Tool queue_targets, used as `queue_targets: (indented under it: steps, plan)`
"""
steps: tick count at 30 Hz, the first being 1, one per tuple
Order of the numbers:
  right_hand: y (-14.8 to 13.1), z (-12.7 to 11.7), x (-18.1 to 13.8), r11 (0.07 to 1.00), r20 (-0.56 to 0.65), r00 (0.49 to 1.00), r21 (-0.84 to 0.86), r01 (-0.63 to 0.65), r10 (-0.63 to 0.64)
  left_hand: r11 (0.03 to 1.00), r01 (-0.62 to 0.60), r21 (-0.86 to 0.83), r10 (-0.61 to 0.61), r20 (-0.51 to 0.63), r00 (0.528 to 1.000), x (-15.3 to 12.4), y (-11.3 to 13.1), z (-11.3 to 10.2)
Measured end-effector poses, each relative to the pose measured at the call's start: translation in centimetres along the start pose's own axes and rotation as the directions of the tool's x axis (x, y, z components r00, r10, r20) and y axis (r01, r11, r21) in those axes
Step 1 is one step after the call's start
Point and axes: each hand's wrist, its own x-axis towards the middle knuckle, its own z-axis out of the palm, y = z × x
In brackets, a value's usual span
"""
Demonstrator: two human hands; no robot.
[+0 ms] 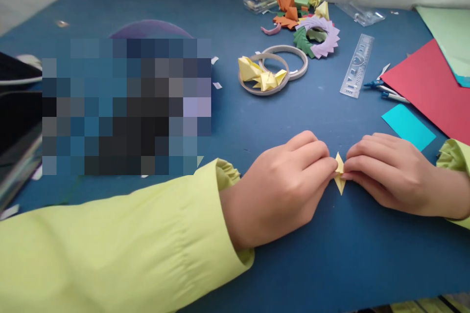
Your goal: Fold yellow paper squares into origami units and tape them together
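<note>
A small piece of folded yellow paper [340,185], pointed at top and bottom, is held between both hands above the blue table. My left hand [284,186] pinches its left side, and my right hand [394,171] pinches the right side. The fingertips cover the paper's middle. Beyond the hands, yellow folded paper shapes [270,79] rest in and on one of two overlapping tape rolls [303,54]. To the right of the hands lies a cyan paper rectangle [407,124].
A clear ruler [357,66], pens [394,97] and red paper [429,83] lie on the right. Light green sheets [448,34] are at the far right. A purple and green folded paper ring [330,41] sits by orange folded paper [286,2]. A pixelated patch hides much of the left.
</note>
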Motion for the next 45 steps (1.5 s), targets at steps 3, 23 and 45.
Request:
queue_targets:
  steps: [3, 23, 45]
  plan:
    - [-0.1, 0.0, 0.0, 1.000, 0.007, 1.000, -0.015, -0.004, 0.004, 0.999, -0.036, 0.015, 0.035, 0.036, 0.999, -0.1, -0.1, 0.0]
    - [-0.3, -0.9, 0.6, 0.941, -0.156, 0.973, 0.319, -0.114, 0.170, 0.993, -0.031, 0.111, 0.040, -0.084, 0.996, 0.0, 0.1, -0.2]
    - [-1.7, -1.7, -1.3, 0.978, -0.212, 0.969, -0.189, 0.086, -0.126, 0.915, -0.031, -0.402, 0.006, -0.062, 0.998, 0.4, 1.0, -0.5]
